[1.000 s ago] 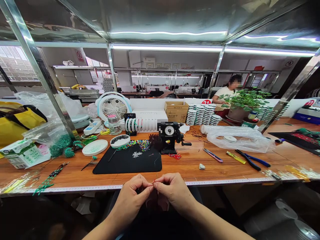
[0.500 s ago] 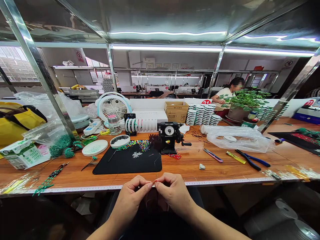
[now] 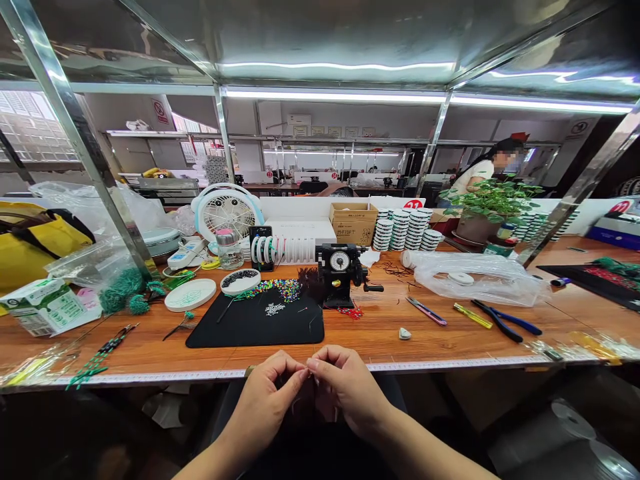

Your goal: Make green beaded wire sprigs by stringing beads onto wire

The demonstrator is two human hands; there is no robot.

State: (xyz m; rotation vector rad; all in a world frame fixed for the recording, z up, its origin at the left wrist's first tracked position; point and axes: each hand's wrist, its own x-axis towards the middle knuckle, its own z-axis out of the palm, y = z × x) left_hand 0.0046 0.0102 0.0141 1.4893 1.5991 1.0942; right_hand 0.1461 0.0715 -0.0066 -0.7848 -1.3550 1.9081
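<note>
My left hand (image 3: 267, 393) and my right hand (image 3: 347, 380) meet fingertip to fingertip at the front edge of the table, each closed in a pinch. Something tiny and orange-red shows between the fingertips; it is too small to name. Just beyond the hands lies a black mat (image 3: 260, 330) with a heap of coloured beads (image 3: 283, 290) and a small pile of whitish beads (image 3: 274, 309). A white dish of dark beads (image 3: 241, 283) sits on the mat's back left corner. Behind the mat stands a black hand-cranked winder with a dial (image 3: 341, 267), carrying white spools (image 3: 295, 250).
At the right lie pink-handled tweezers (image 3: 427, 311), a yellow tube (image 3: 473, 315), blue-and-black pliers (image 3: 507, 320) and a plastic bag (image 3: 480, 277). Finished-looking beaded cords (image 3: 97, 360) and a milk carton (image 3: 43, 307) are at the left. A measuring tape (image 3: 430, 365) runs along the front edge.
My hands stay together with only slight finger shifts, the left fingertips now a little lower. In the background, a person behind the plant has risen and moved right.
</note>
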